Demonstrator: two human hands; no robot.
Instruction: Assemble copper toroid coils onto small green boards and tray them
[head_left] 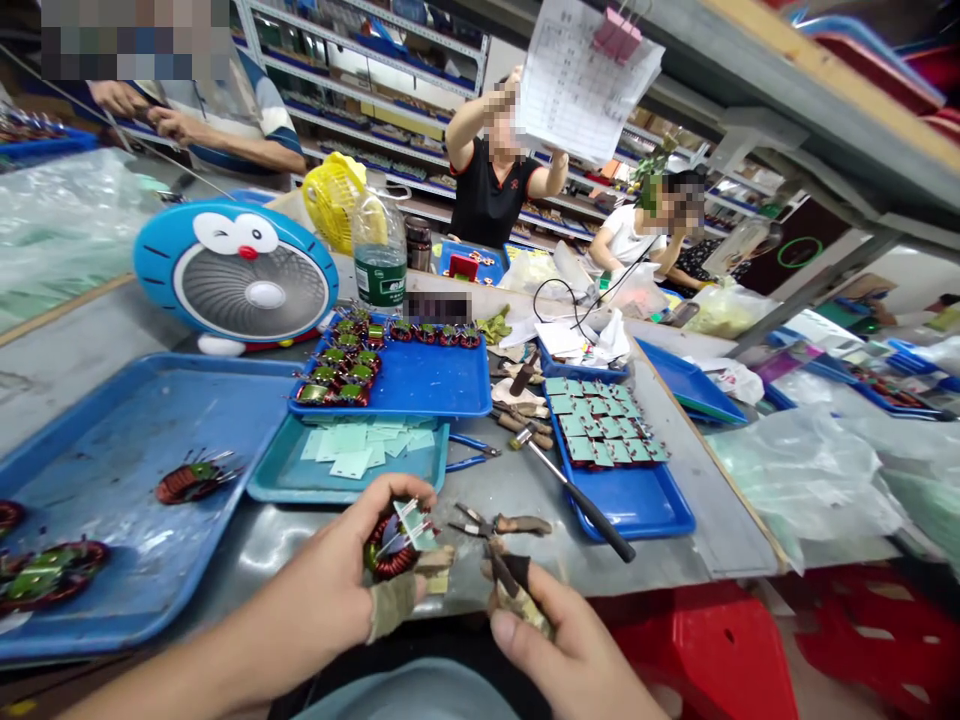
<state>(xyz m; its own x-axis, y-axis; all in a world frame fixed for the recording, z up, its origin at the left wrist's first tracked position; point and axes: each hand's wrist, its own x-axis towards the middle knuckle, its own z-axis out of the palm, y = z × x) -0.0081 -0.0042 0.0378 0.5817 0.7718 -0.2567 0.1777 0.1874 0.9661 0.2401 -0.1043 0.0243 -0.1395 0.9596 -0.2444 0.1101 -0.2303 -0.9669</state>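
My left hand (330, 570) grips a toroidal coil (388, 552) wound with copper wire, with pale green card strips and wire ends sticking out of it. A fabric finger guard covers one finger. My right hand (547, 640) pinches a small hand tool (517, 590) with a cloth-wrapped grip, its dark tip close to the coil. Just above, a pair of side cutters (499, 523) lies on the steel bench. A hammer (577, 490) with a black handle lies to the right of the cutters.
A large blue tray (135, 500) with coils sits left. Ahead are a blue tray of coils (442, 385), a teal tray of green cards (274, 480) and a blue tray of cards (637, 510). A blue fan (236, 275) stands behind. Several co-workers sit beyond; one holds up a paper sheet (581, 80).
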